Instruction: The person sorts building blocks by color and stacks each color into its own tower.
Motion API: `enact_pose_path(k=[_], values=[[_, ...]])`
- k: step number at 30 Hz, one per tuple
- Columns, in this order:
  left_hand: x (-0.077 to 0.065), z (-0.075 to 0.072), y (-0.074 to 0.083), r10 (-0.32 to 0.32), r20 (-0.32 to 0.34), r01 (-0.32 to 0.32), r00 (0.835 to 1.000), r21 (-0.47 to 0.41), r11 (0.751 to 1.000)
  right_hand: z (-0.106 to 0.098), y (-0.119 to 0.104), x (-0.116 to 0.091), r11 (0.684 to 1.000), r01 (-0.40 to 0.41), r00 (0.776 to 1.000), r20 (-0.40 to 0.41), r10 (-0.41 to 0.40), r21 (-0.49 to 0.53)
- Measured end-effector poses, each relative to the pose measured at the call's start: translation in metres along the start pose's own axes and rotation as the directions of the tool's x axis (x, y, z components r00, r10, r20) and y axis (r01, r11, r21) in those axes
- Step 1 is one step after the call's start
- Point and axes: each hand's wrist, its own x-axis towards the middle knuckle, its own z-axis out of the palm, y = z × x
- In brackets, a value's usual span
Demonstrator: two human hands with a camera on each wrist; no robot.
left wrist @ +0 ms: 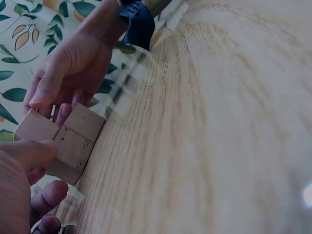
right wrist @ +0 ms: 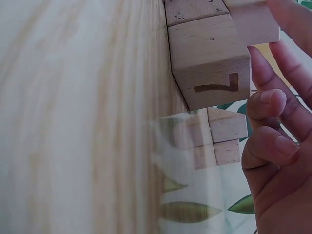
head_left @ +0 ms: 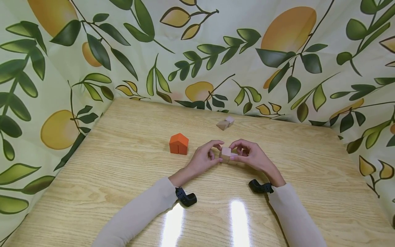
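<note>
Between my two hands is a small cluster of plain wooden blocks [head_left: 226, 154], one standing higher than the rest. My left hand [head_left: 204, 157] grips them from the left, its thumb [left wrist: 34, 153] lying across the block faces in the left wrist view. From the other side my right hand [head_left: 253, 156] pinches the raised block [left wrist: 36, 127] with thumb and index finger; its other fingers curl loosely beside the blocks. One lower block [right wrist: 209, 58] carries a dark carved mark like a 7 in the right wrist view. The cluster sits at the tabletop.
An orange house-shaped block group [head_left: 179, 144] stands left of my hands. Farther back lie a wooden triangular block [head_left: 222, 125] and a pale block [head_left: 229, 119]. The wooden table [head_left: 123, 157] ends at a leaf-and-fruit patterned cloth [head_left: 197, 61]. Each wrist bears a black camera mount.
</note>
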Motion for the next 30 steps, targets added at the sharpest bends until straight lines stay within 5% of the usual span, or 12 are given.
enact_pose_path(k=[30], values=[[0.0011,0.0018,-0.0034,-0.002,-0.008,0.002,1.000,0.015,1.000,0.0009,-0.0038,0.0005,0.999,0.026,1.000,-0.015,-0.027,-0.044]])
